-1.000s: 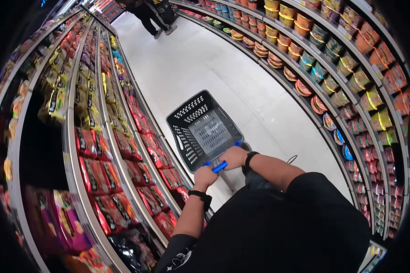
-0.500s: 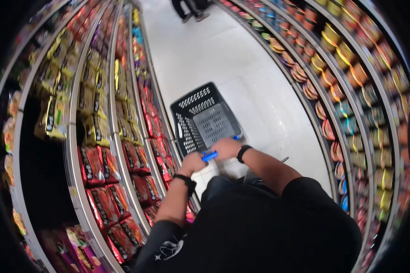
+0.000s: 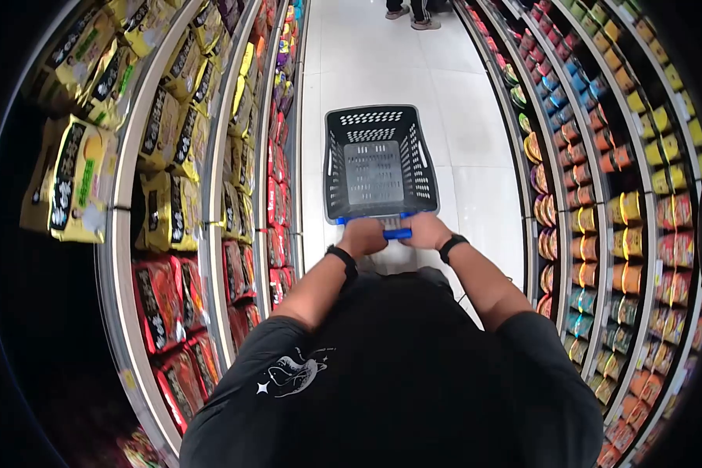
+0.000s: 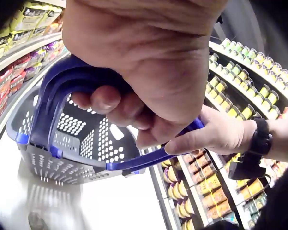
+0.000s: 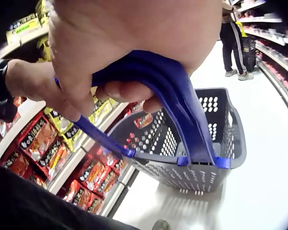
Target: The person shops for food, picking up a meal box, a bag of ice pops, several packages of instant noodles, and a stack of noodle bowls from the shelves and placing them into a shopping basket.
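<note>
A dark grey shopping basket [image 3: 373, 204] with perforated sides stands out in front of the person, with nothing inside it. Its blue handle [image 5: 182, 105] rises from the near rim. My left hand [image 3: 363, 236] grips the left part of this handle, fingers curled round it in the left wrist view. The right hand [image 3: 430, 230] holds the handle's right part, and its curled fingers [image 5: 129, 91] show under the blue bar. A short piece of the handle shows between the two hands in the head view. Both wrists wear black bands.
Shelves of yellow noodle packets [image 3: 82, 179] and red packets [image 3: 164, 300] line the left side. Cup and bowl noodles [image 3: 624, 277] fill the right shelves. Down the white-tiled aisle [image 3: 476, 125] stands another person [image 5: 235, 45] beside a dark basket.
The head view has turned so the aisle runs straight ahead, with the basket now upright in the middle. The left shelf's yellow packets appear nearer. Both hands keep hold of the handle.
</note>
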The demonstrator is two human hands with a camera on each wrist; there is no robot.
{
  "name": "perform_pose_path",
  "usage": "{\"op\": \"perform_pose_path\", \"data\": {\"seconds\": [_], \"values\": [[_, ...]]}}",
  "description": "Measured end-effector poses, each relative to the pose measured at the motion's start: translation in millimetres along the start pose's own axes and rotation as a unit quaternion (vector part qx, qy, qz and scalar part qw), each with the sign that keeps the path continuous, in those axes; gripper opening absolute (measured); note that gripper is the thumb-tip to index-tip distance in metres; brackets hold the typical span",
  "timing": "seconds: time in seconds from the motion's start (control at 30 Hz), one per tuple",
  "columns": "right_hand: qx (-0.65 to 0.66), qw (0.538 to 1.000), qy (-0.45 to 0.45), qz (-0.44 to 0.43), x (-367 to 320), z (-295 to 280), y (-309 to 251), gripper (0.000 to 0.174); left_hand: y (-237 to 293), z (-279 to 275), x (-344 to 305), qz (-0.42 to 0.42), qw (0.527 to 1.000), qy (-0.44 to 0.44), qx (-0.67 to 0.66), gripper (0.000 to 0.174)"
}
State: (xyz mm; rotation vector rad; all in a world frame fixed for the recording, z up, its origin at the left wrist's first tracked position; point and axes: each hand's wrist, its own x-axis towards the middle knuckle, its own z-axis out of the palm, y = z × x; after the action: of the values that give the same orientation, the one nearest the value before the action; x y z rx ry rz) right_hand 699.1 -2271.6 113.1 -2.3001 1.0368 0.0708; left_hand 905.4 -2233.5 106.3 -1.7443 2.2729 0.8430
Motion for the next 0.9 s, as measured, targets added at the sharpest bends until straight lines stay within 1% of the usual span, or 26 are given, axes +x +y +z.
{"op": "perform_pose_path", "data": {"seconds": [0.07, 0.13, 0.2, 0.23, 0.27, 0.33, 0.4, 0.47, 0.5, 0.53, 0.6, 0.63, 0.67, 0.73, 0.77, 0.8, 0.87, 0.9], "values": [[-0.034, 0.997, -0.066, 0.010, 19, -1, -2, 0.021, -17, 4, 13, 0.004, 1.000, -0.026, -0.008, 0.028], [-0.019, 0.997, -0.070, 0.007, 40, 7, 6, 0.022, -34, -1, 30, -0.004, 0.998, -0.055, -0.010, 0.026], [0.005, 0.999, -0.052, 0.012, 68, 6, 14, 0.018, -55, -15, 47, 0.015, 0.998, -0.055, -0.008, 0.024], [0.019, 0.999, -0.036, 0.011, 84, 1, 21, 0.020, -64, -29, 59, 0.019, 0.998, -0.055, 0.007, 0.022], [0.025, 0.999, -0.043, 0.010, 100, -10, 26, 0.020, -71, -44, 74, 0.015, 0.998, -0.063, 0.004, 0.022], [0.045, 0.999, -0.028, -0.007, 139, -45, 43, 0.021, -86, -83, 113, 0.016, 0.998, -0.068, 0.009, 0.021], [0.064, 0.997, -0.038, -0.003, 178, -92, 66, 0.023, -96, -122, 161, 0.016, 0.998, -0.060, 0.015, 0.022], [0.068, 0.997, 0.014, -0.030, 219, -128, 100, 0.025, -106, -166, 210, 0.020, 0.999, -0.040, 0.004, 0.026], [0.080, 0.996, 0.031, -0.018, 239, -148, 114, 0.023, -108, -190, 232, 0.019, 1.000, -0.024, 0.007, 0.025], [0.081, 0.996, 0.030, -0.025, 257, -167, 127, 0.023, -110, -207, 253, 0.012, 1.000, -0.021, 0.007, 0.025], [0.078, 0.985, 0.149, -0.022, 294, -204, 147, 0.021, -118, -243, 289, -0.021, 0.995, 0.095, -0.033, 0.023], [0.059, 0.978, 0.199, -0.033, 313, -220, 158, 0.019, -122, -261, 304, -0.027, 0.995, 0.096, -0.028, 0.023], [0.062, 0.977, 0.202, -0.039, 334, -237, 170, 0.019, -127, -280, 320, -0.036, 0.995, 0.093, -0.031, 0.024], [0.023, 0.990, 0.138, -0.031, 371, -266, 190, 0.017, -137, -310, 352, -0.048, 0.994, 0.085, -0.042, 0.025], [-0.002, 0.987, 0.146, -0.069, 390, -277, 200, 0.016, -145, -322, 368, -0.052, 0.995, 0.080, -0.031, 0.023], [-0.004, 0.988, 0.138, -0.068, 407, -288, 210, 0.016, -156, -335, 388, -0.056, 0.996, 0.068, -0.014, 0.024], [0.029, 0.985, 0.156, -0.069, 448, -334, 216, 0.017, -165, -383, 421, -0.068, 0.993, 0.092, -0.016, 0.024], [0.025, 0.986, 0.148, -0.068, 464, -355, 217, 0.017, -175, -402, 438, -0.065, 0.994, 0.087, -0.019, 0.024]]}}
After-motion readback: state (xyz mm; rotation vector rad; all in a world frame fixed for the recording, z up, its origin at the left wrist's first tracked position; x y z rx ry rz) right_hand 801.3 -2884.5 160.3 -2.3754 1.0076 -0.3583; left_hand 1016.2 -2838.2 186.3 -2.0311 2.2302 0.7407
